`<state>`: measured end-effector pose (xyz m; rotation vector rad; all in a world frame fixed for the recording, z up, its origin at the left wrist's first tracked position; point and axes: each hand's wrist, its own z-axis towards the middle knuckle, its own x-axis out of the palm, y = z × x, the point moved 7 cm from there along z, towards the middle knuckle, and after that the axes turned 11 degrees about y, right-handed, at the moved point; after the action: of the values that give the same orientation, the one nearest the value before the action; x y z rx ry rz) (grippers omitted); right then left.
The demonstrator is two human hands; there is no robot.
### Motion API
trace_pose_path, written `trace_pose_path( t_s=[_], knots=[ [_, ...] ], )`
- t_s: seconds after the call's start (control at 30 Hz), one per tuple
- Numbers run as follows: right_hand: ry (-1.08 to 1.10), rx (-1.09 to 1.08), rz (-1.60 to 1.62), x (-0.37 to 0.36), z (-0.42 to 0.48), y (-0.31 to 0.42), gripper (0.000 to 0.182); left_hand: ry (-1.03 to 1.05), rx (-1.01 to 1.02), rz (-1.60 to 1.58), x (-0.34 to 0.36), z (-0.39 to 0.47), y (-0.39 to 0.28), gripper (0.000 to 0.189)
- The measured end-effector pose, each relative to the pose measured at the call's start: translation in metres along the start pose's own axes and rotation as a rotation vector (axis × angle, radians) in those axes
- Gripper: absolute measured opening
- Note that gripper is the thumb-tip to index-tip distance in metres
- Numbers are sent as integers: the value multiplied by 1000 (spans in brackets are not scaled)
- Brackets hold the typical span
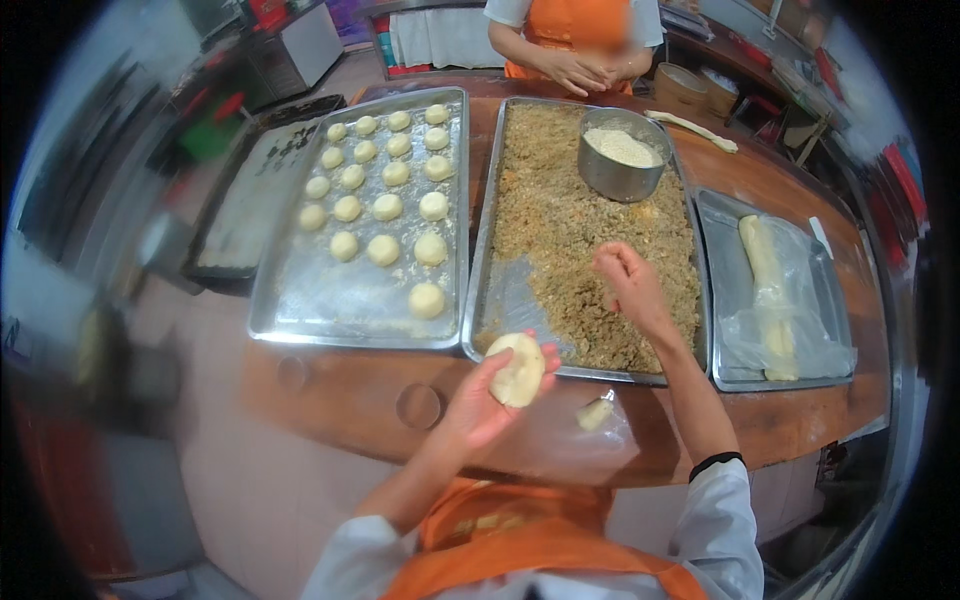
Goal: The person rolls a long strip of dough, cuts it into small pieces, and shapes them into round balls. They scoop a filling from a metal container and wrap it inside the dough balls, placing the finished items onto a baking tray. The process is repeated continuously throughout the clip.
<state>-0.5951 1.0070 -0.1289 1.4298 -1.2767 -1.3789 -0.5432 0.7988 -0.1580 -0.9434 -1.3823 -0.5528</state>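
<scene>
A flattened round of dough [517, 370] lies in my left hand [491, 397], with the thumb over its edge. My right hand [630, 285] is above the metal tray [474, 319] of crumbly brown filling [600, 300], its fingers curled; whether it holds a pinch of filling cannot be told. A small lump of dough [595, 414] sits on the wooden table near me. Rows of round dough balls [426, 300] stand on the floured metal tray [352, 337] to the left. A round metal tin [621, 180] with pale grains rests on the filling.
On the right, a metal tray [787, 386] bears a long dough roll [766, 262] under clear plastic. A dough strip [694, 131] lies at the far edge. A ring [420, 406] lies near the front edge. A co-worker [577, 45] stands across the table; a dark-rimmed tray [225, 270] is far left.
</scene>
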Motion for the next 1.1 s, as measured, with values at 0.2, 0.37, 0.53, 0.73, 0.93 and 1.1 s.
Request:
trace_pose_path(
  t_s=[0.2,0.37,0.53,0.73,0.93,1.1],
  knots=[
    [19,-228,3,3,-1,-14,31,25,3,-46,7,22,-3,42],
    [79,-32,157,7,-8,-28,30,74,-1,-95,12,41,-3,44],
    [138,17,575,29,-23,-8,31,8,146,30,2,58,-13,41],
    [135,-267,-94,36,-51,12,46,-102,325,212,-22,78,-14,39],
    [96,-342,-221,44,-55,24,38,-256,407,642,-1,70,2,39],
    [234,-328,86,47,-53,10,35,-109,236,1320,-1,72,-23,40]
  ],
)
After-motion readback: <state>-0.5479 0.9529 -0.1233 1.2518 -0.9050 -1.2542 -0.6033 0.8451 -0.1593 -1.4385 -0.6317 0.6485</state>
